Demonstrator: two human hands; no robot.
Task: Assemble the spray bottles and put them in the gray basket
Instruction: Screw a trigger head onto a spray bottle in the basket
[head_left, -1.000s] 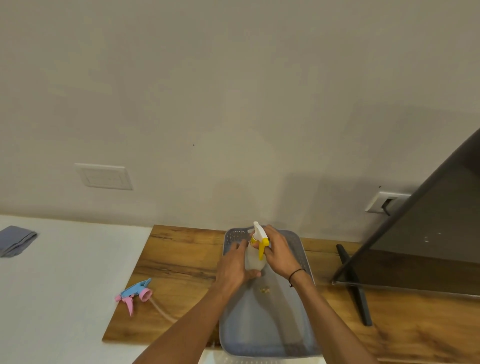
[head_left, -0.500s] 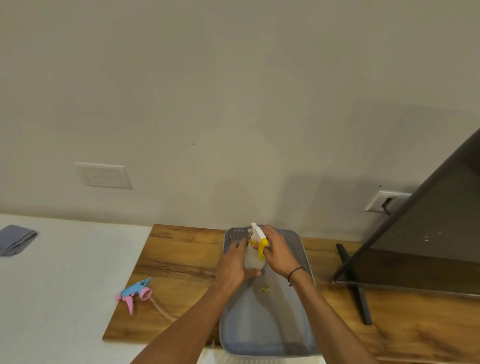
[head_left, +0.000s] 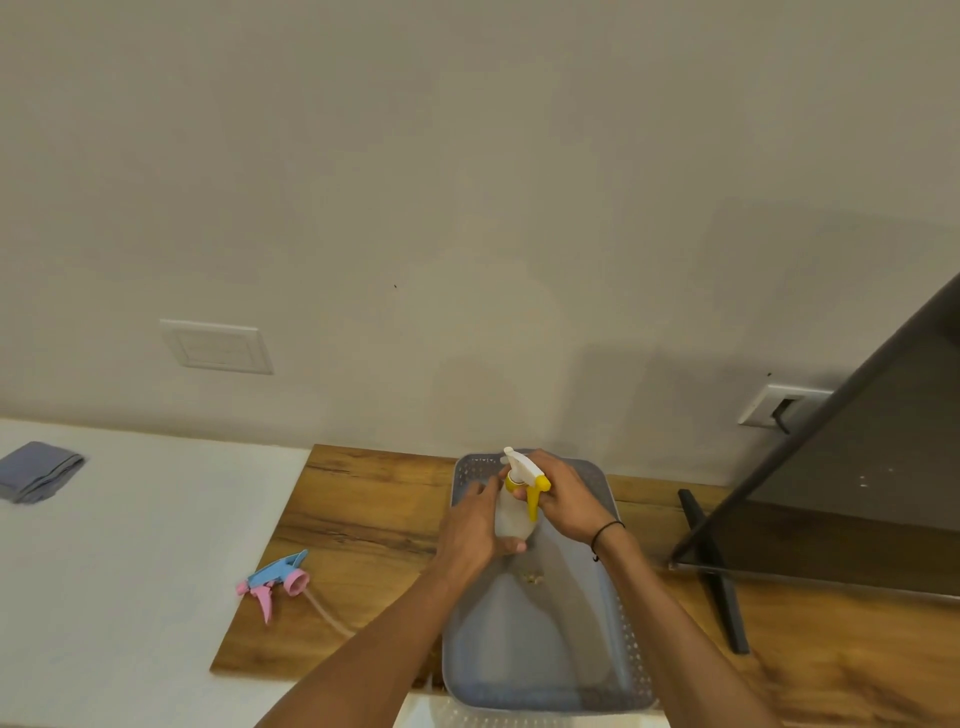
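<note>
Over the gray basket (head_left: 621, 639) I hold a small translucent white spray bottle (head_left: 511, 514) upright. My left hand (head_left: 470, 525) wraps its body from the left. My right hand (head_left: 566, 499) grips the white and yellow spray head (head_left: 525, 475) seated on the bottle's neck. A second spray head (head_left: 274, 579), blue and pink with a clear dip tube, lies loose on the wooden tabletop (head_left: 363, 525) to the left of the basket. Something small and yellowish (head_left: 532, 577) lies on the basket floor.
A dark monitor (head_left: 857, 467) on a black stand (head_left: 714, 566) leans in at the right. A white surface (head_left: 130, 571) adjoins the wood at the left, with a folded gray cloth (head_left: 39, 470) at its far left. The wall sits just behind the basket.
Both hands stay on the bottle over the basket. The spray head looks turned slightly under my right hand. Nothing else has moved.
</note>
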